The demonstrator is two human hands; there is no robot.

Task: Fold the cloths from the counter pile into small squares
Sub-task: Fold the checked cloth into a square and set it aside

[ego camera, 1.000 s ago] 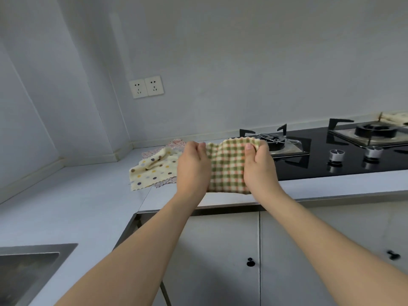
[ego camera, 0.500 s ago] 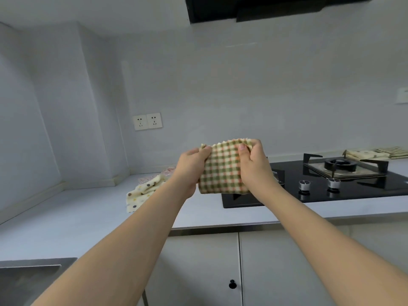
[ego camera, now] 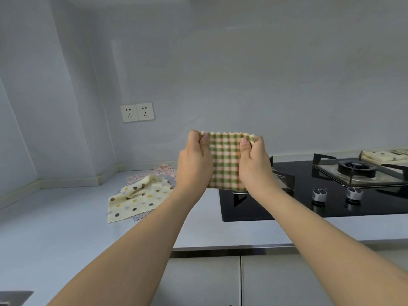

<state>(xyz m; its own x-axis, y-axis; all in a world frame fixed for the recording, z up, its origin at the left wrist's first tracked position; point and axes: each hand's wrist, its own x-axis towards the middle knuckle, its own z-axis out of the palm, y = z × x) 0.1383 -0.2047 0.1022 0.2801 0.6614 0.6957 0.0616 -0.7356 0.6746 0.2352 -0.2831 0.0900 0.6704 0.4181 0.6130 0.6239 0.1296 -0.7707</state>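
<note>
A green, pink and cream checked cloth (ego camera: 225, 160) hangs folded in the air in front of me, above the counter edge. My left hand (ego camera: 194, 164) pinches its upper left corner and my right hand (ego camera: 255, 165) pinches its upper right corner. To the left, on the pale counter (ego camera: 55, 217), lies the pile: a cream polka-dot cloth (ego camera: 136, 198) rumpled on top of pinkish patterned cloths (ego camera: 163, 171). Folded cream cloths (ego camera: 382, 156) rest at the far right behind the hob.
A black glass gas hob (ego camera: 298, 206) with burner (ego camera: 356, 170) and two knobs (ego camera: 319, 194) fills the right counter. A double wall socket (ego camera: 137, 112) sits on the back wall. A sink corner (ego camera: 13, 297) shows bottom left. Cabinet doors (ego camera: 205, 281) are below.
Both hands have lifted the checked cloth from counter height up to chest height and pulled its top edge straight. The camera tilted up and then partly back down.
</note>
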